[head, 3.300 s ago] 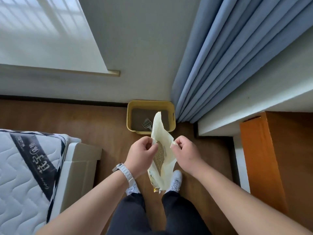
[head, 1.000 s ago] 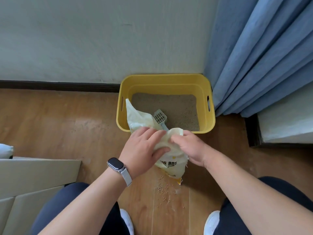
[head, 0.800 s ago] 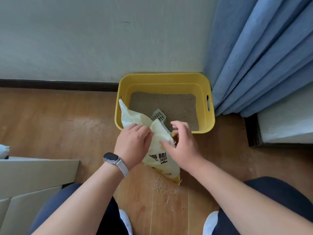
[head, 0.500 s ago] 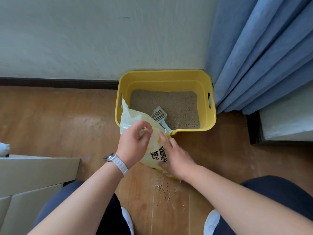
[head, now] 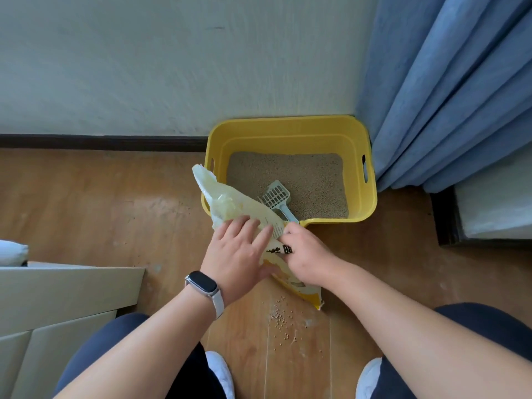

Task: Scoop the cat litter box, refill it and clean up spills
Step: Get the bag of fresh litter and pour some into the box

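The litter bag (head: pixel 230 203) leans on the litter box's (head: pixel 371 197) front rim. The left hand (head: pixel 236 254) presses it flat-fingered, and the right hand (head: pixel 305 254) pinches its edge.

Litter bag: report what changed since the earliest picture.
The litter bag came down to the floor, against the litter box. The left hand quit pinching and presses flat on it; the right hand still grips it. Spilled pellets now lie by it. The scoop stayed in the box.

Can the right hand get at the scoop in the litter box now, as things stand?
Probably yes, once it lets go: the scoop lies with its handle clear, just beyond the right hand, but that hand grips the litter bag.
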Motion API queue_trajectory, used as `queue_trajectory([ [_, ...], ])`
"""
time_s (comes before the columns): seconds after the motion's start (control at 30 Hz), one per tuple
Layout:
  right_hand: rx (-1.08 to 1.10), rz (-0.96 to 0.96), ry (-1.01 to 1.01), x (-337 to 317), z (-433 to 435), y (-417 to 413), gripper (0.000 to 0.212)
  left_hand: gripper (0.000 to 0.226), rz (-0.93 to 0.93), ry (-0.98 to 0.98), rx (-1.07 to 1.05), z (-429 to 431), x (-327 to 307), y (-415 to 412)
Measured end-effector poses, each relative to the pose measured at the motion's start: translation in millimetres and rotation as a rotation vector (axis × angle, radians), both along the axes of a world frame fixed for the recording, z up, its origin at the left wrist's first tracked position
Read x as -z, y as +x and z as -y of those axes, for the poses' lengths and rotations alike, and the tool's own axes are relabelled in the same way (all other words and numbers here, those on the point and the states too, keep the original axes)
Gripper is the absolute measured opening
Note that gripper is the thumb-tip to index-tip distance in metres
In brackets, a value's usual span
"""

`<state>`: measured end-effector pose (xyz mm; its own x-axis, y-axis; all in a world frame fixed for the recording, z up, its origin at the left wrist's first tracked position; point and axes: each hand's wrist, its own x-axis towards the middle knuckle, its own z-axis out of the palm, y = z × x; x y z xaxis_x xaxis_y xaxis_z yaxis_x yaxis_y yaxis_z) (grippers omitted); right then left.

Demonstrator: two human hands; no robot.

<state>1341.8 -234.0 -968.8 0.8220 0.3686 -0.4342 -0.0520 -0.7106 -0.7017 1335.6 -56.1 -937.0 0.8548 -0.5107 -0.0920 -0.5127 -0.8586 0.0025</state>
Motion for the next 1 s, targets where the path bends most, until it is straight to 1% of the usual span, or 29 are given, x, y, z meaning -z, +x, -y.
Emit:
queue_trajectory([
  [0.03, 0.011, -0.02, 0.032, 2, 0, 1, 0.027, 0.052, 0.006, 0.002, 0.01, 0, 2, 3],
  [0.07, 0.018, -0.022, 0.07, 5, 0, 1, 0.03, 0.033, 0.016, 0.002, 0.025, -1, 4, 5],
  [0.1, 0.027, -0.022, 0.101, 6, -1, 0, 0.027, 0.021, 0.01, -0.004, 0.027, -2, 4, 7],
  [0.13, 0.062, -0.007, 0.139, 9, -2, -1, 0.021, 0.018, -0.009, -0.016, 0.018, -4, 3, 9],
  [0.17, 0.118, -0.009, 0.177, 9, -3, -2, 0.008, 0.021, -0.024, -0.038, 0.012, -5, 2, 10],
  [0.2, 0.165, -0.017, 0.191, 7, -3, -1, 0.012, 0.022, -0.027, -0.075, 0.006, -8, -1, 11],
  [0.27, 0.184, -0.08, 0.149, -3, 4, 2, 0.06, 0.017, -0.024, -0.182, -0.017, -15, -13, 16],
  [0.3, 0.155, -0.111, 0.089, -8, 9, 3, 0.075, 0.02, -0.027, -0.249, -0.044, -20, -20, 19],
  [0.33, 0.109, -0.142, 0.006, -11, 15, 4, 0.083, 0.027, -0.036, -0.312, -0.08, -25, -27, 23],
  [0.37, 0.051, -0.187, -0.113, -12, 22, 5, 0.085, 0.033, -0.051, -0.373, -0.123, -29, -35, 28],
  [0.4, -0.016, -0.242, -0.251, -12, 29, 6, 0.082, 0.038, -0.075, -0.441, -0.183, -32, -41, 32],
  [0.43, -0.086, -0.318, -0.365, -13, 34, 7, 0.076, 0.041, -0.122, -0.53, -0.256, -35, -48, 34],
  [0.47, -0.135, -0.379, -0.436, -13, 37, 7, 0.065, 0.042, -0.184, -0.636, -0.342, -36, -54, 35],
  [0.5, -0.158, -0.407, -0.456, -13, 39, 8, 0.052, 0.041, -0.251, -0.753, -0.421, -37, -59, 36],
  [0.53, -0.154, -0.407, -0.432, -14, 40, 10, 0.041, 0.039, -0.302, -0.845, -0.492, -38, -63, 36],
  [0.57, -0.127, -0.391, -0.387, -15, 41, 12, 0.035, 0.037, -0.325, -0.894, -0.537, -39, -66, 37],
  [0.63, -0.088, -0.34, -0.3, -22, 41, 15, 0.03, 0.034, -0.291, -0.851, -0.538, -36, -70, 38],
  [0.7, -0.125, -0.255, -0.251, -35, 37, 15, 0.028, 0.03, -0.214, -0.71, -0.432, -25, -72, 39],
  [0.77, -0.184, -0.155, -0.268, -50, 30, 14, 0.029, 0.012, -0.157, -0.557, -0.322, -11, -73, 41],
  [0.8, -0.216, -0.111, -0.284, -57, 27, 14, 0.03, 0.015, -0.156, -0.489, -0.308, -3, -73, 41],
  [0.83, -0.241, -0.077, -0.288, -62, 26, 14, 0.03, 0.032, -0.156, -0.434, -0.298, 3, -70, 41],
  [0.87, -0.251, -0.05, -0.283, -68, 25, 15, 0.03, 0.043, -0.151, -0.391, -0.264, 6, -65, 41],
  [0.93, -0.237, -0.006, -0.251, -78, 27, 18, 0.038, 0.047, -0.132, -0.368, -0.18, 14, -59, 37],
  [0.97, -0.214, 0.002, -0.21, -82, 29, 20, 0.041, 0.047, -0.162, -0.38, -0.15, 16, -56, 34],
  [1.0, -0.185, 0.001, -0.159, -86, 33, 22, 0.042, 0.053, -0.222, -0.402, -0.114, 18, -53, 31],
])
